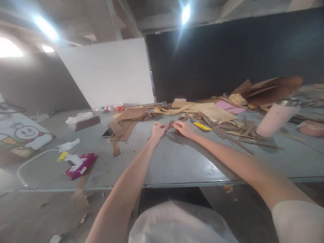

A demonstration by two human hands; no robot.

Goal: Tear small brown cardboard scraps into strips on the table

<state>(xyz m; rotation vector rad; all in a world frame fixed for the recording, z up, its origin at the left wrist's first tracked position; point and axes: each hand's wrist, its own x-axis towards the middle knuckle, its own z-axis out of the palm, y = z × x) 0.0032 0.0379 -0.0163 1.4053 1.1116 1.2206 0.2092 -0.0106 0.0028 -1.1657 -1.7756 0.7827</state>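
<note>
Both of my hands are close together above the middle of the table. Between their fingertips is a small dark brown piece of thin sheet (171,123), perhaps card or veneer. My left hand (158,131) is closed in a pinch at its left side. My right hand (183,129) has its fingers bent around the right side, and its palm faces down. Just right of that hand lies a yellow utility knife (201,126). Brown strips and offcuts (222,130) are heaped farther right.
A pink tumbler (277,118) stands at the right. Tan sheets (215,112) and a brown roll (275,89) lie at the back. At the left are a phone (108,132) under brown pieces (124,131), a magenta tissue pack (80,166) and a white cable (21,168). The table's front edge (157,185) is near me.
</note>
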